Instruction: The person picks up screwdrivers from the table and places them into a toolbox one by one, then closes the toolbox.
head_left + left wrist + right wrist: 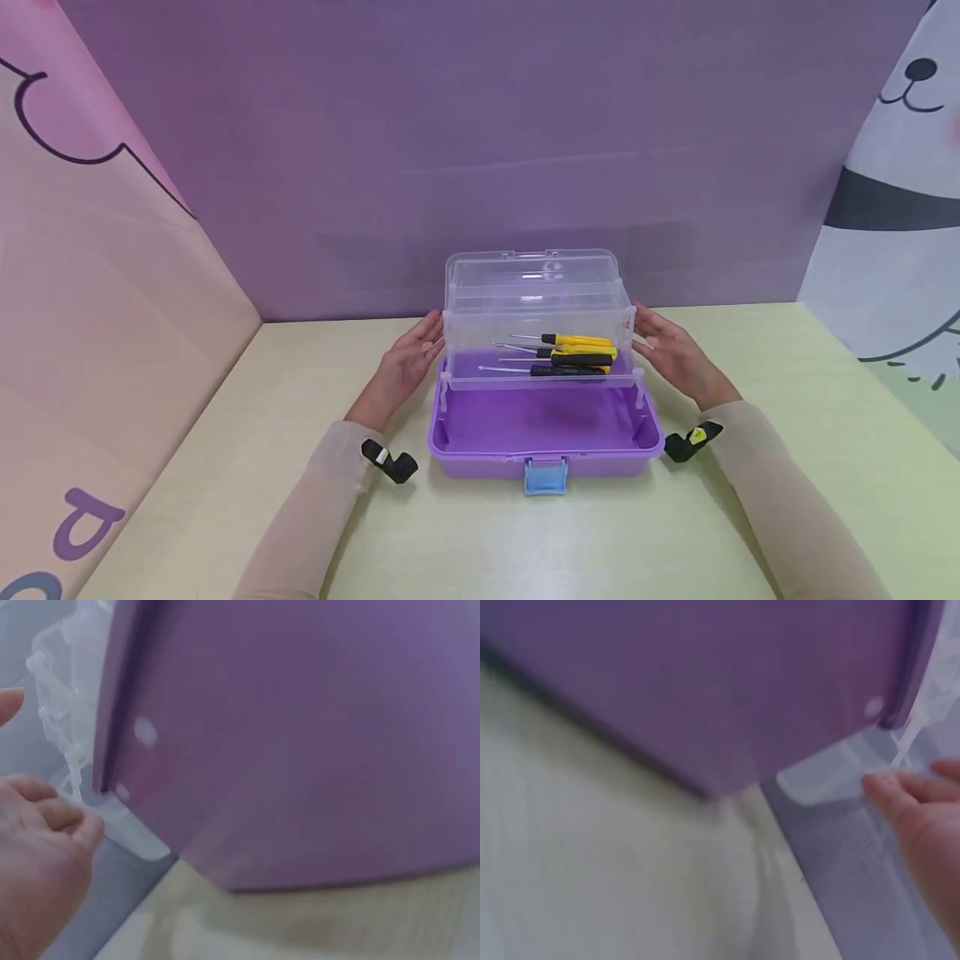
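Observation:
A purple toolbox (546, 464) with a blue latch (545, 477) stands on the table, its clear lid (532, 268) raised at the back. Its clear tray (540, 325) is lifted above the base, and several screwdrivers (582, 360) with yellow or black handles lie in it. My left hand (402, 365) is at the tray's left side, fingertips near a clear hinge arm (73, 776). Opposite, my right hand (681, 357) reaches the right side with extended fingers, close to another hinge arm (904, 742). Some fingertips are hidden behind the clear plastic in the head view.
The pale wooden table (480, 542) ends at a purple backdrop (480, 150) close behind the raised lid. Printed cloth panels (90, 317) border the left and right sides. A black wrist camera (390, 461) sits on each forearm beside the toolbox.

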`<action>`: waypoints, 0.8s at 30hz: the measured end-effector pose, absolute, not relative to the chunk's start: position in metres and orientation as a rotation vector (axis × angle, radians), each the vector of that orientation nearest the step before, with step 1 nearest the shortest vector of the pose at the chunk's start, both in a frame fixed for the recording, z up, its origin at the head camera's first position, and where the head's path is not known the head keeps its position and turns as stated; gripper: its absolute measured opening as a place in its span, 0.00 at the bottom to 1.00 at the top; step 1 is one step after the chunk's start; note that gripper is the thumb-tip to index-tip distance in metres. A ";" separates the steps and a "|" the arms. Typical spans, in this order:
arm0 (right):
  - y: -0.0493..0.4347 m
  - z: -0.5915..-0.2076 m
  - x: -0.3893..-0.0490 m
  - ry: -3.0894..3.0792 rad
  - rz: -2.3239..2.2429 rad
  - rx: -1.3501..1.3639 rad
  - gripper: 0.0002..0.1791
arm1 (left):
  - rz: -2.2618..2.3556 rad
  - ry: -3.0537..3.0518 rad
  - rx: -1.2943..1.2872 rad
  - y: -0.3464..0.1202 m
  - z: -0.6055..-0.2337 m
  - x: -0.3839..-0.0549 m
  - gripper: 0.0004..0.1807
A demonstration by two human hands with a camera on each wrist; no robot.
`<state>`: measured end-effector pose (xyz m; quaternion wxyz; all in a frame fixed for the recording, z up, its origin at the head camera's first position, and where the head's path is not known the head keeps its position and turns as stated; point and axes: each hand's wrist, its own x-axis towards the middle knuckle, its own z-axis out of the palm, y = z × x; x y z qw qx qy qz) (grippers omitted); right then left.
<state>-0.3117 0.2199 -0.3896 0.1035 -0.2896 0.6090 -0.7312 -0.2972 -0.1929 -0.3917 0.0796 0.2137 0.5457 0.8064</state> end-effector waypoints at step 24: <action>0.195 -0.342 -0.329 2.031 -1.864 -0.348 0.37 | 2.158 2.020 -0.064 -0.176 -0.340 -0.312 0.39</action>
